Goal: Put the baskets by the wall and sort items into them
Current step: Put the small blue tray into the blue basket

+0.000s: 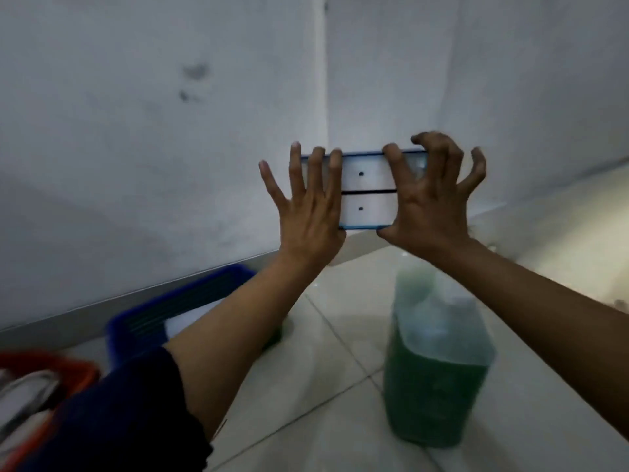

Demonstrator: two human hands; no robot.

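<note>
While both hands clasp it, white blue-edged box (361, 191), two dotted panels, left hand (308, 212) flat, right hand (429, 202) curled.

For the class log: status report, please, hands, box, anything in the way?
Left hand flat on box; right hand grips it. Box held up. Green jug on floor below.

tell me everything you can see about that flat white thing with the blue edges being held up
The flat white panel is held up in the air in front of the wall corner, broadside to the camera. It looks like rigid plastic: two white sections stacked one above the other, split by a dark horizontal line, each with a small dark dot at its middle, and blue trim along the top and bottom edges. The left hand lies on its left end with fingers straight; the right hand clutches its right end with curled fingers.
</note>
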